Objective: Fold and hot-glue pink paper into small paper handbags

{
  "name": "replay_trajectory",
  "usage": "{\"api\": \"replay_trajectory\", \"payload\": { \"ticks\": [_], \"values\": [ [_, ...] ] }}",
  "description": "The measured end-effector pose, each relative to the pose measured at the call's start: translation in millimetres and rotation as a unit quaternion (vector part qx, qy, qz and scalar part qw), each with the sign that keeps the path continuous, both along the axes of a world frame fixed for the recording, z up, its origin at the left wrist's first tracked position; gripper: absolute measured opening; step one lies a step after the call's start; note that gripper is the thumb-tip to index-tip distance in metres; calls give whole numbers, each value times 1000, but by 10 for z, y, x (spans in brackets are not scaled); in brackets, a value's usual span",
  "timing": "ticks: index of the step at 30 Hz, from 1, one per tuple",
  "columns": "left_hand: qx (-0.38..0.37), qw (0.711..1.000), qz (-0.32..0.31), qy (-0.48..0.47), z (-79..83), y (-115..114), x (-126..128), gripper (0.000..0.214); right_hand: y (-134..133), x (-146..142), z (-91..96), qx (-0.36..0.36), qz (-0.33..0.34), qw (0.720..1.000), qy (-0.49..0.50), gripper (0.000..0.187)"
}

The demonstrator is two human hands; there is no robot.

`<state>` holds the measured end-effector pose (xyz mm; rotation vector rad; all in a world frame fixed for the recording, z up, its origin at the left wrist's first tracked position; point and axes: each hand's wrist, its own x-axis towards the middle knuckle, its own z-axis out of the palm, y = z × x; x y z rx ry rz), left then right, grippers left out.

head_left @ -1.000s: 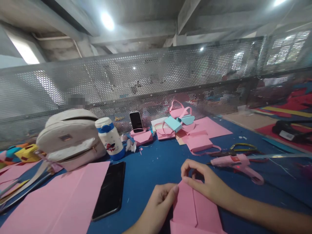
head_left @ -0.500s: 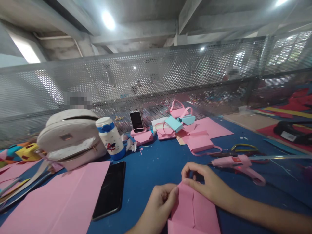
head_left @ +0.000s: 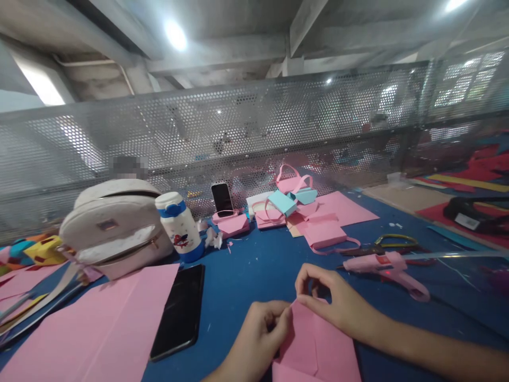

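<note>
A person at a blue table is pinching the top of a folded pink paper piece low in the view, slightly right of center, the left hand gripping its left edge and the right hand gripping the upper edge close by, thumbs against fingers. To the right, a pink glue gun is showing a small red light, while a dark phone is lying partly beneath a large pink sheet to the left. Beyond, small paper bags are resting before a perforated metal screen.
</note>
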<state>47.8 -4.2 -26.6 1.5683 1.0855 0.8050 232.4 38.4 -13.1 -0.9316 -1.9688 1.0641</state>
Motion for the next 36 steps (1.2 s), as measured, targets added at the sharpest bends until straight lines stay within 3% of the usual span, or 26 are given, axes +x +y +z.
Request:
{"api": "replay_trajectory", "payload": {
  "ticks": [7,16,24,30,36],
  "values": [
    [10,1000,2,17,-53,-1,2,53,-55,9,-49,46,7,999,0,11],
    [83,994,-10,64,72,-49,15,46,-51,31,6,63,22,998,-16,11],
    [114,986,-27,119,86,-21,-43,46,-51,-15,4,21,24,999,-6,13],
    [64,993,-12,100,29,83,-106,49,64,-72,-166,-76,27,996,27,17],
    [-65,998,12,20,-56,229,-187,61,147,-100,-260,-120,29,992,41,25]
  ]
}}
